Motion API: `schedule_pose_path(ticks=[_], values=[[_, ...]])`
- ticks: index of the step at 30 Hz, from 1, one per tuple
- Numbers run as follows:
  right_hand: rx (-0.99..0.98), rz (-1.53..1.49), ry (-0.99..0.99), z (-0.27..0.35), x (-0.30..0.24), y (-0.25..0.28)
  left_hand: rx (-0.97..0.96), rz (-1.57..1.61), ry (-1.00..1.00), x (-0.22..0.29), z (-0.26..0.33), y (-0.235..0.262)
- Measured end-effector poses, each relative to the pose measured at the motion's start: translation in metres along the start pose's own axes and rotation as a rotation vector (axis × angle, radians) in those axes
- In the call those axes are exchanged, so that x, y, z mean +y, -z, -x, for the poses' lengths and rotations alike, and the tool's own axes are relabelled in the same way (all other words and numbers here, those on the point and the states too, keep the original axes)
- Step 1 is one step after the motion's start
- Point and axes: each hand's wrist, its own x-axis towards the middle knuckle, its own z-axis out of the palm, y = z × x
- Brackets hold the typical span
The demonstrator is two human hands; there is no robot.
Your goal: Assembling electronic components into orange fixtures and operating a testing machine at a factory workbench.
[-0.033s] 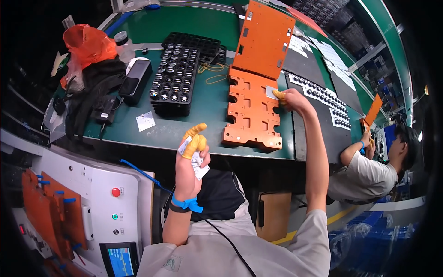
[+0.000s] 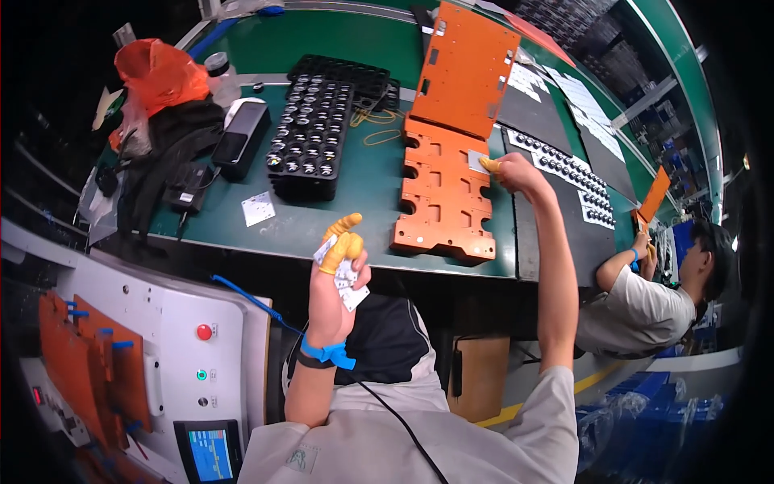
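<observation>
My left hand (image 2: 339,270), with yellow finger cots on some fingers, is closed round several thin white boards (image 2: 353,295) with small dark marks and holes, held in front of the table edge. My right hand (image 2: 514,171), also wearing yellow finger cots, pinches the edge of a pale flat board (image 2: 476,162). That board lies at the upper right pocket of an orange fixture (image 2: 442,194), whose other pockets show no board. The orange hinged lid (image 2: 466,68) of the fixture stands raised behind it.
Black trays (image 2: 310,129) of round lens-like parts stand left of the fixture, near a loose white board (image 2: 259,209). A dark mat (image 2: 556,218) with rows of parts lies at right, near a co-worker (image 2: 657,290). A control panel (image 2: 205,363) stands lower left.
The table and its things sit very slightly farther right in the picture. Both hands keep their hold, and the board at the fixture stays in the same pocket.
</observation>
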Motion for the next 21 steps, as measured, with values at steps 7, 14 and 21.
schedule_pose_path(ticks=[7,14,21], values=[[0.526,0.664,0.319,0.056,-0.098,-0.069,-0.019,0.248,0.08,0.004,0.008,0.026],[0.443,0.238,0.851,0.078,-0.185,-0.179,-0.078,0.219,0.122,0.012,0.009,0.026],[0.368,0.218,0.787,0.027,-0.239,-0.2,0.046,0.096,0.048,0.022,0.016,0.039]])
